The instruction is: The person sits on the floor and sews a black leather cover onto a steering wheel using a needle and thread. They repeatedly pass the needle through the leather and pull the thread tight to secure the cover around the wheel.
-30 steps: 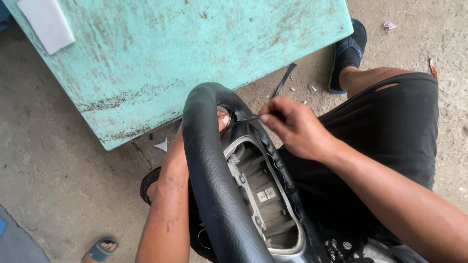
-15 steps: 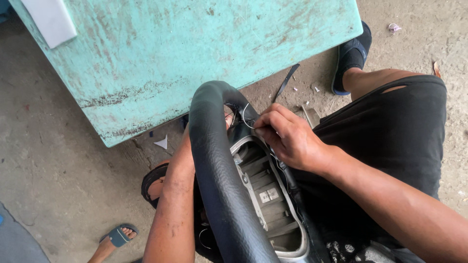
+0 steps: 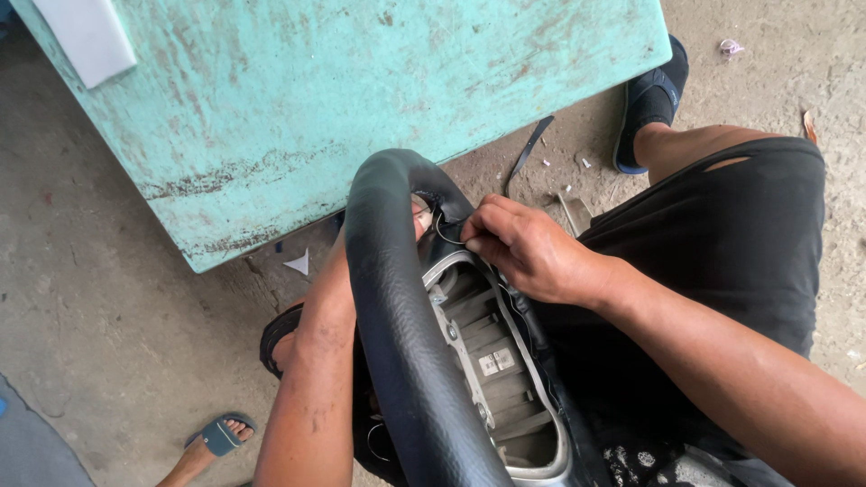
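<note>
1 black leather-wrapped steering wheel, upright. Right hand: grip pinched on thin thread at rim. Left hand: mostly hidden behind rim, grip cannot be told. Worn turquoise tabletop just beyond.

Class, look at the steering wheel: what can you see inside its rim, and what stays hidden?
Inside the steering wheel rim sits a grey metal hub frame with ribs. The right hand pinches thin thread there. The left hand is mostly hidden behind the rim.

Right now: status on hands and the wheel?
Right hand pinching thread at steering wheel rim. Left hand mostly hidden behind rim, bracing it. Turquoise table close ahead, not touching.
</note>
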`<state>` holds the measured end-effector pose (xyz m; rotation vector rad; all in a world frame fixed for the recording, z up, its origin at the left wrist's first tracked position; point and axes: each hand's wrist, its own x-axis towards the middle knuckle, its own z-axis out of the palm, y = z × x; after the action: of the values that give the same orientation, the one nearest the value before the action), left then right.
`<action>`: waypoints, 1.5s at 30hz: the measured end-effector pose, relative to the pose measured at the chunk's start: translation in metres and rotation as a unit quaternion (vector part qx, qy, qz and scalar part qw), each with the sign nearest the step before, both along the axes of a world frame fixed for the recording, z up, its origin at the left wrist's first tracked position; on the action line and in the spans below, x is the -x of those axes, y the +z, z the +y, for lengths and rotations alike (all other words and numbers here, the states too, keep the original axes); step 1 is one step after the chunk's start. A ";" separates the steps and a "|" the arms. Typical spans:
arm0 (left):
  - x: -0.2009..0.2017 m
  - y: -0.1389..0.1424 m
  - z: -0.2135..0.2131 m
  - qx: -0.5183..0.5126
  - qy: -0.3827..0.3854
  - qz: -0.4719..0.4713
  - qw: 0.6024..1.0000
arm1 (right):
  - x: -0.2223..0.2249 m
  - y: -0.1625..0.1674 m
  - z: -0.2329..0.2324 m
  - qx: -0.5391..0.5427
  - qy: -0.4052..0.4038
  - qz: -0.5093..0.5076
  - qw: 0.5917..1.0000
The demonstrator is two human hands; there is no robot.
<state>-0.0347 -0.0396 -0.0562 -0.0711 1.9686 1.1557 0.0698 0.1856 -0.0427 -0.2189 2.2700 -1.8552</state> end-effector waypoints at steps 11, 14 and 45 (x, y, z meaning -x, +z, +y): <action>-0.001 -0.003 0.004 -0.009 0.005 -0.007 1.000 | 0.008 0.000 0.005 -0.022 0.019 -0.028 0.999; -0.003 -0.002 0.002 -0.010 0.008 -0.008 1.000 | 0.008 0.001 0.006 -0.017 0.013 -0.016 1.000; -0.003 -0.003 0.005 -0.026 0.019 -0.019 0.999 | 0.014 0.005 0.010 -0.015 0.005 0.014 1.000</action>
<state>-0.0315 -0.0345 -0.0589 -0.1025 1.9111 1.2200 0.0554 0.1958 -0.0373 -0.2525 2.3095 -1.8247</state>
